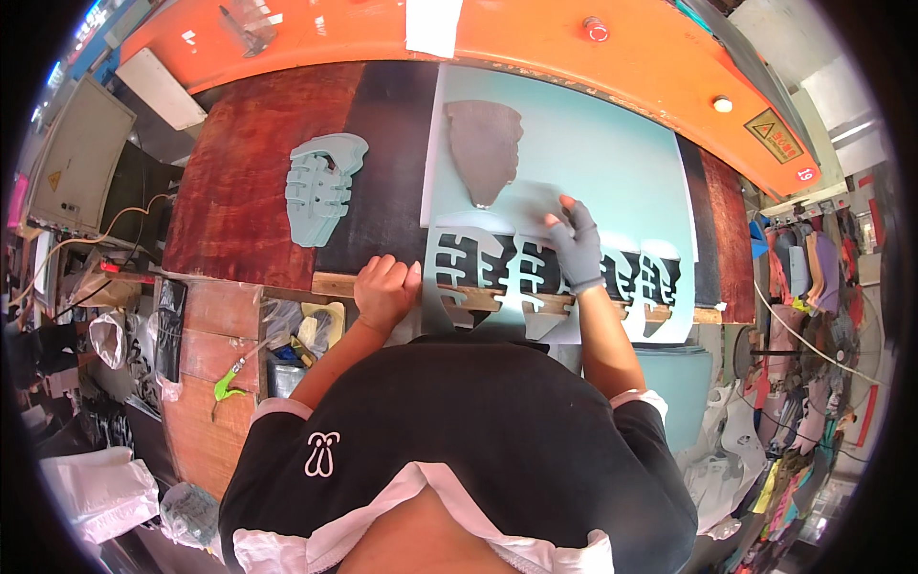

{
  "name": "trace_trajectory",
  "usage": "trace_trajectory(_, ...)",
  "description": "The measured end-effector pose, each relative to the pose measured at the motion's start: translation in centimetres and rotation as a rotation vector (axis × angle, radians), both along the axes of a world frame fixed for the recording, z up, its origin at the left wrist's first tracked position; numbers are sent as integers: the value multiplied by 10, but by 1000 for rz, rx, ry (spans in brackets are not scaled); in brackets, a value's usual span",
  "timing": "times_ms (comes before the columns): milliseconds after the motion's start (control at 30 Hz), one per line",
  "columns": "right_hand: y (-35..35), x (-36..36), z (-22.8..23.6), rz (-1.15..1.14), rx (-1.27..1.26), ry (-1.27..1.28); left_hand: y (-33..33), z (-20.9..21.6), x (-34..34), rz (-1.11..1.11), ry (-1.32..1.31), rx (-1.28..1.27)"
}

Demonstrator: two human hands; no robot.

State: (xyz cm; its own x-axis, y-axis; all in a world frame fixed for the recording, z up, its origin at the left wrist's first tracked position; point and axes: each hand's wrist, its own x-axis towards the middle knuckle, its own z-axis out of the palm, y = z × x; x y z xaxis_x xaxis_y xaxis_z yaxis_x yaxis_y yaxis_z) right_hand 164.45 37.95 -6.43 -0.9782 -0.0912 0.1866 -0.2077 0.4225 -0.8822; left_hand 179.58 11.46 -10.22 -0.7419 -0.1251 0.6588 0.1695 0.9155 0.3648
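A pale green sheet (593,153) lies on the work table. Its near end has rows of slotted cut-outs (517,304) and overhangs the table's front edge. My right hand (578,251), in a grey fingerless glove, is over the sheet just above the cut-outs, fingers apart and slightly blurred. Whether it touches the sheet, I cannot tell. Further up the sheet lies a flat brownish-grey tapered shape (483,148), resembling a cutting die. My left hand (385,290) is a loose fist at the table's wooden front edge, just left of the sheet. Left of it, farther back, sits a small stack of slotted pale green pieces (322,191).
An orange machine beam (535,38) with a red button (596,30) spans the far side. Below the table at left are a wooden surface (215,359) and a green-handled tool (229,381). Pale green sheets (674,383) sit under the right front edge. Coloured pieces hang at right.
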Motion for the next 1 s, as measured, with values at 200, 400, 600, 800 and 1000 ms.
trace_trajectory(200,22,0,1,44,-161,16,-15,0,-57,34,63,22)
trace_trajectory(400,50,-64,14,-56,-207,157,-39,3,-151,67,55,-39)
trace_trajectory(600,164,-204,71,-365,-255,472,-63,1,-245,89,-40,-45)
trace_trajectory(800,236,-364,119,-417,-299,299,-87,-15,-317,136,-79,-36)
trace_trajectory(1000,246,-364,68,-317,-352,386,-93,-15,-337,225,-190,-77)
